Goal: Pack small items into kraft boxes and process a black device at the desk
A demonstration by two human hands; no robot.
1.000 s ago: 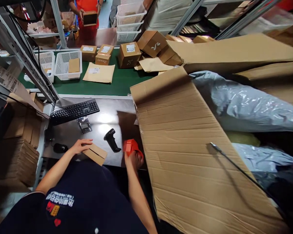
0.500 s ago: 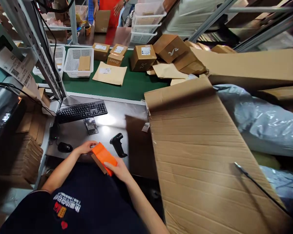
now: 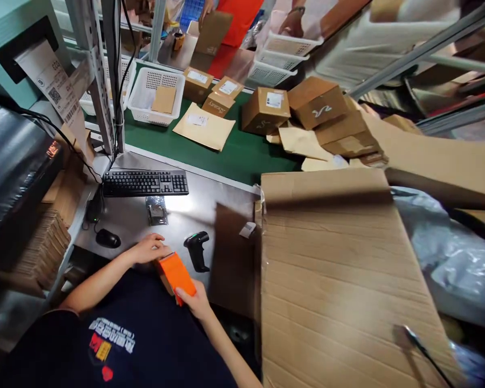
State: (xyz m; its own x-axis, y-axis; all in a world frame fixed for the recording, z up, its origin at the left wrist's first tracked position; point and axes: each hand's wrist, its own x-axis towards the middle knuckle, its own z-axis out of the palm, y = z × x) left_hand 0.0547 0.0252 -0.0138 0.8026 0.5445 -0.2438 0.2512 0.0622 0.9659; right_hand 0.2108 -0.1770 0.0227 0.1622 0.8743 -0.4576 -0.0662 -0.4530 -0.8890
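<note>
My right hand (image 3: 197, 303) grips the near end of an orange box (image 3: 177, 274) at the front edge of the steel worktop (image 3: 194, 207). My left hand (image 3: 149, 249) holds the far end of a brown cardboard piece that lies mostly hidden under the orange box. A black barcode scanner (image 3: 197, 250) lies just right of the box. A small dark foil packet (image 3: 157, 209) rests behind my left hand.
A black keyboard (image 3: 145, 183) and mouse (image 3: 107, 238) sit at the left. A big flattened cardboard sheet (image 3: 339, 269) covers the right. Behind, a green conveyor (image 3: 242, 153) carries several boxes, a padded envelope (image 3: 204, 126) and a white basket (image 3: 157, 96). Another person in orange (image 3: 234, 16) stands beyond.
My right hand brought the orange box from beside the scanner over to the cardboard piece under my left hand. The view shifted right and down.
</note>
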